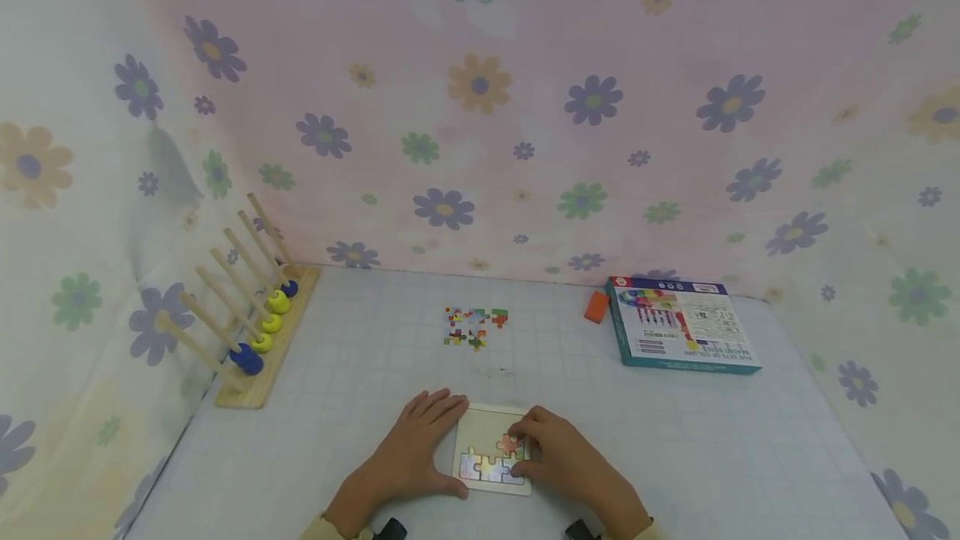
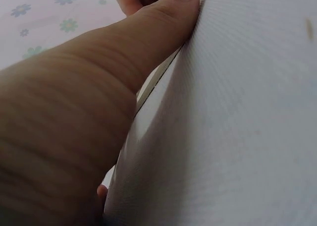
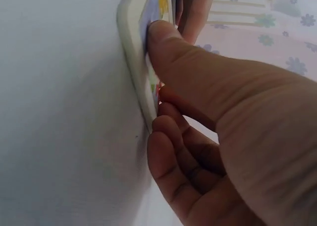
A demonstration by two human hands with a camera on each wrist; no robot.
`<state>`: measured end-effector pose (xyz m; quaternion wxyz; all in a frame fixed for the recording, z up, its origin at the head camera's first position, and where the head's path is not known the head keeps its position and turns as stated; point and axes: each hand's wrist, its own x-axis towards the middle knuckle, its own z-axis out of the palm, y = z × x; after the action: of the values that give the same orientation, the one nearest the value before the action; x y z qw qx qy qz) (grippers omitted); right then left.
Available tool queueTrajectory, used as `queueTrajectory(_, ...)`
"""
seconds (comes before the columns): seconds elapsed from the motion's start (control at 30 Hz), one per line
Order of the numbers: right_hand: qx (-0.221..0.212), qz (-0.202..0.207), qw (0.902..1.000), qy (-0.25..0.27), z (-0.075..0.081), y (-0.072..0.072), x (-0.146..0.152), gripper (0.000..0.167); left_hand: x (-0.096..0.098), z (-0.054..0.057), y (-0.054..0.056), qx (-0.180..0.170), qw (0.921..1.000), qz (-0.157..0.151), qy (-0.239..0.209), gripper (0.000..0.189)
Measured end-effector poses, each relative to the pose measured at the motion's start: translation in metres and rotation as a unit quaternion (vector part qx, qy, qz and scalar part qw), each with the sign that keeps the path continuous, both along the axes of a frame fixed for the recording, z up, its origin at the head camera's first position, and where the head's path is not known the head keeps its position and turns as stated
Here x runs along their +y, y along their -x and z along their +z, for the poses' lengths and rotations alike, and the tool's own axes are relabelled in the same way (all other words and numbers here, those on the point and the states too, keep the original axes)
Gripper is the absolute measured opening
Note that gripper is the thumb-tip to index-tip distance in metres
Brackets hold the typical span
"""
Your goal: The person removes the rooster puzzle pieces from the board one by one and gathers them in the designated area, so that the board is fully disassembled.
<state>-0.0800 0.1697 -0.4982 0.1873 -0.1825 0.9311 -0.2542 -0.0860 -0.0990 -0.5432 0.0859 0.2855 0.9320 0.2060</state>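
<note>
A small jigsaw tray [image 1: 491,419] with a pale frame lies at the front middle of the table. Joined puzzle pieces [image 1: 491,469] fill its bottom row, and a pinkish puzzle piece [image 1: 507,444] sits above them on the right. My left hand [image 1: 412,452] rests along the tray's left edge, fingers extended and thumb near the lower left corner. Over the right side, my right hand [image 1: 558,452] holds the pinkish piece with bent fingers; its thumb [image 3: 166,37] touches the bottom row. The fingers partly hide these pieces. In the left wrist view, the left thumb [image 2: 168,13] lies against the tray edge.
Several loose puzzle pieces [image 1: 476,319] lie beyond the tray. At the left stands a wooden peg rack [image 1: 292,315] with blue and yellow beads. A flat toy box [image 1: 686,327] and an orange block [image 1: 597,307] are at the back right, before a flowered cloth backdrop [image 1: 517,190].
</note>
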Motion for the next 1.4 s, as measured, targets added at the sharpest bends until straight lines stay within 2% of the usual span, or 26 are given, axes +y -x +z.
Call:
queueTrajectory(0.27, -0.021, -0.023, 0.9995, 0.009, -0.0017, 0.0003, -0.0012, 0.039, 0.0, -0.0009, 0.001, -0.012, 0.9999, -0.006, -0.001, 0.12)
queueTrajectory(0.47, -0.002, -0.014, 0.9998, 0.016, -0.0029, 0.0001, 0.0005, 0.039, -0.0004, 0.0004, 0.002, -0.007, 0.9999, -0.005, -0.007, 0.12)
queueTrajectory(0.8, -0.004, -0.028, 0.9995, 0.012, -0.002, -0.0022, -0.0008, 0.039, -0.0002, 0.0003, 0.0034, -0.009, 0.9999, -0.004, -0.005, 0.121)
queueTrajectory(1.17, -0.009, -0.008, 0.9993, 0.036, -0.0016, -0.0009, 0.004, 0.033, -0.0007, -0.0061, 0.0016, -0.003, 1.0, 0.003, -0.008, 0.12)
queueTrajectory(1.4, -0.011, 0.008, 0.9993, 0.034, 0.0005, 0.0014, 0.0062, 0.03, -0.0002, -0.0044, 0.0011, -0.004, 1.0, 0.004, -0.007, 0.12)
